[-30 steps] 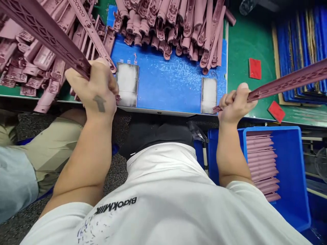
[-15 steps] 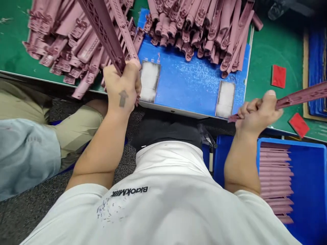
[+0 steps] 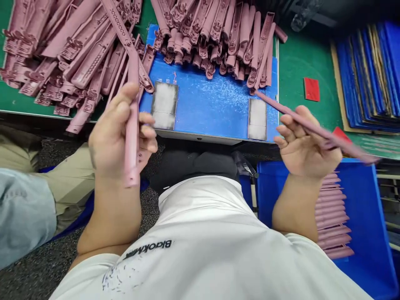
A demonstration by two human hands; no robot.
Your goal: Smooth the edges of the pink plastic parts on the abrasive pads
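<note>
A long, narrow pink plastic part (image 3: 132, 143), its smooth side showing, stands lengthwise in my left hand (image 3: 109, 133). The thumb and fingers close around it from both sides, in front of the green table's edge. On the right, a second pink plastic part (image 3: 290, 112) slants across my right hand (image 3: 308, 154). That palm faces up with the fingers loosely curled, and the part is blurred towards its lower right end. Between my hands lies a blue board (image 3: 215, 104) bearing two worn whitish pads (image 3: 164, 106).
Piles of similar pink parts (image 3: 78, 50) cover the table's left and back. At the lower right, a blue bin (image 3: 368, 233) holds a row of pink parts. A red square (image 3: 311, 89) and stacked blue sheets (image 3: 371, 75) lie right. Another person's leg (image 3: 71, 183) is at left.
My left hand has come down and turned, so its part now shows the smooth side. My right hand has rolled palm up, swinging its part across the fingers. The view has shifted slightly right.
</note>
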